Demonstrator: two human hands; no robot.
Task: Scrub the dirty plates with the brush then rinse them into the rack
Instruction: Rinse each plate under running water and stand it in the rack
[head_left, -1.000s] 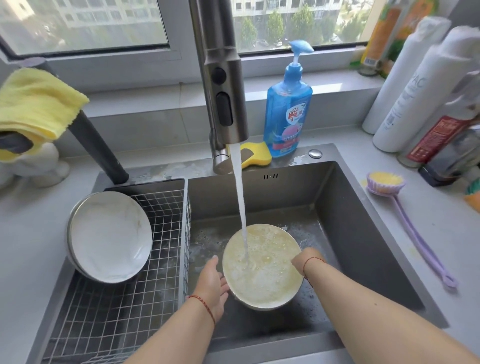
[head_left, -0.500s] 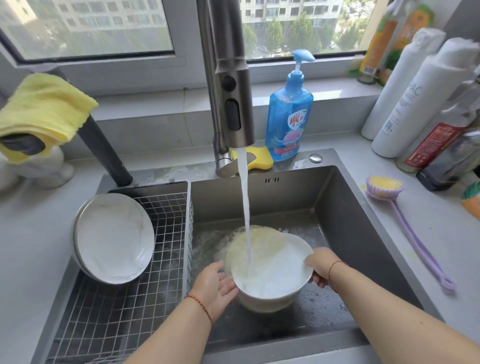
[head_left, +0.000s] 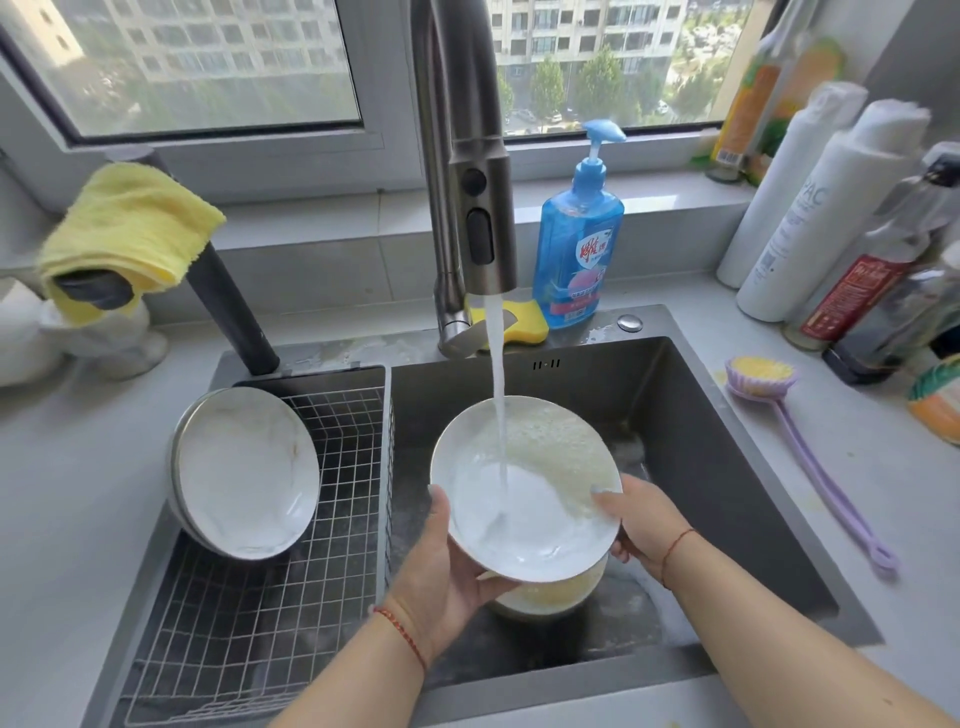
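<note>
I hold a white plate (head_left: 540, 525) tilted under the running tap (head_left: 480, 218); water hits its middle and yellowish suds cling to its upper right. My left hand (head_left: 447, 577) grips its lower left rim from beneath. My right hand (head_left: 636, 519) grips the right rim, thumb on the face. Below it a soapy yellow-stained dish (head_left: 550, 595) sits on the sink floor. Clean plates (head_left: 244, 473) lean in the wire rack (head_left: 270, 623) on the left. The purple brush (head_left: 810, 457) lies on the counter to the right.
A blue soap bottle (head_left: 576, 239) and a yellow sponge (head_left: 522, 325) stand behind the sink (head_left: 727, 493). Bottles (head_left: 826, 208) crowd the right counter. A yellow cloth (head_left: 130, 228) hangs over a dark handle at left.
Both hands lifted the top plate off the sudsy dish and raised it, tilted, into the stream; much of its face is now rinsed white.
</note>
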